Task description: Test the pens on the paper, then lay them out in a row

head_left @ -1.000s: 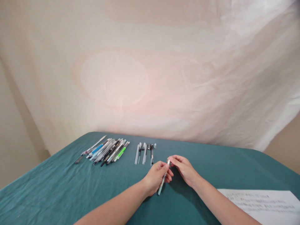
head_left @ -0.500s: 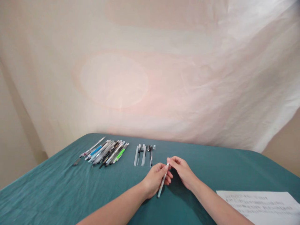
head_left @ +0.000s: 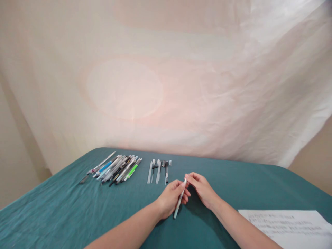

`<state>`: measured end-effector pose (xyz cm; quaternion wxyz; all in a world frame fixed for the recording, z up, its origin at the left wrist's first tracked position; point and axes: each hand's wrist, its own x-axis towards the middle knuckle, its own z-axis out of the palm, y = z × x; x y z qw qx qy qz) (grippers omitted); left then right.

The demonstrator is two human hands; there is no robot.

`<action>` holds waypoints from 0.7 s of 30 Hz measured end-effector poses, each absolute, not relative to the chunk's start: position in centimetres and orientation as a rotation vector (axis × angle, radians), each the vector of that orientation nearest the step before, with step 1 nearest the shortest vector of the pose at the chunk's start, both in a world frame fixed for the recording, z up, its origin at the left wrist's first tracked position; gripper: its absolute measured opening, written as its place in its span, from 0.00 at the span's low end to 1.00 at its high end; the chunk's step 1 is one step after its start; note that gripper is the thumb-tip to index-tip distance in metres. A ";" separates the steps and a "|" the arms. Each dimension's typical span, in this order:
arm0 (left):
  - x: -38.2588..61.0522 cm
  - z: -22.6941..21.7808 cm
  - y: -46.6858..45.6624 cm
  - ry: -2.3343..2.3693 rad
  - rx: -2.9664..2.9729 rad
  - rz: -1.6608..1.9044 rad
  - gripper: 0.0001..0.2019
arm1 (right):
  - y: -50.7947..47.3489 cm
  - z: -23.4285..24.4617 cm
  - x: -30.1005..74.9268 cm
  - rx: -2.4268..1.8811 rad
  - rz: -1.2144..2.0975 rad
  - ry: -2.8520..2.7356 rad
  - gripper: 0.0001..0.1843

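A slim pale pen (head_left: pixel 178 204) slants between my hands, its lower end pointing toward me. My left hand (head_left: pixel 173 196) is closed around the pen's middle, with the thumb along its upper side. At the pen's upper tip, the thumb and fingers of my right hand (head_left: pixel 201 188) pinch the end; what exactly sits between those fingertips is too small to make out. Just beyond my left hand, a row of pen parts lies on the cloth: clear barrels (head_left: pixel 158 171), dark small pieces (head_left: pixel 163 164), a dark pen piece (head_left: pixel 167 172) and a short clear cap (head_left: pixel 170 162).
On the left lies a heap of several pens (head_left: pixel 120 169), among them a blue one (head_left: pixel 105 166) and a green one (head_left: pixel 132 171). A paper sheet with writing (head_left: pixel 287 224) rests at the lower right. Dark green cloth (head_left: pixel 64 214) covers the table, and a pale curtain (head_left: pixel 181 86) hangs behind.
Both hands keep almost the same hold on the pen. The whole view has shifted very slightly; the things on the table have stayed in place.
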<state>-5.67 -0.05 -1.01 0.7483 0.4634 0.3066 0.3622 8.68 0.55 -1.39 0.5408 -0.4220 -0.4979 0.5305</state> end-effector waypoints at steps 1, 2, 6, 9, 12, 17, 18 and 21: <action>-5.7 -1.0 -0.1 0.666 1.010 0.788 0.14 | 0.6 -1.4 8.7 -0.989 1.279 -1.174 0.13; -5.7 -1.0 -0.1 0.660 1.007 0.785 0.14 | 0.6 -1.4 8.8 -0.974 1.306 -1.163 0.13; -5.6 -1.0 0.0 0.640 0.998 0.778 0.15 | 0.7 -1.1 8.8 -0.934 1.378 -1.122 0.18; -5.6 -1.0 0.1 0.642 0.991 0.783 0.15 | 0.6 -1.1 8.6 -0.988 1.339 -1.138 0.19; -5.6 -1.0 0.0 0.642 0.993 0.779 0.15 | 0.5 -1.2 8.6 -1.015 1.283 -1.151 0.15; -5.7 -0.8 -0.1 0.639 0.998 0.776 0.15 | 0.6 -1.3 9.0 -0.971 1.330 -1.147 0.13; -5.7 -0.8 -0.1 0.640 0.996 0.777 0.15 | 0.6 -1.3 9.0 -0.967 1.342 -1.145 0.13; -5.7 -0.8 -0.1 0.642 0.995 0.776 0.15 | 0.6 -1.1 9.0 -0.952 1.366 -1.151 0.14</action>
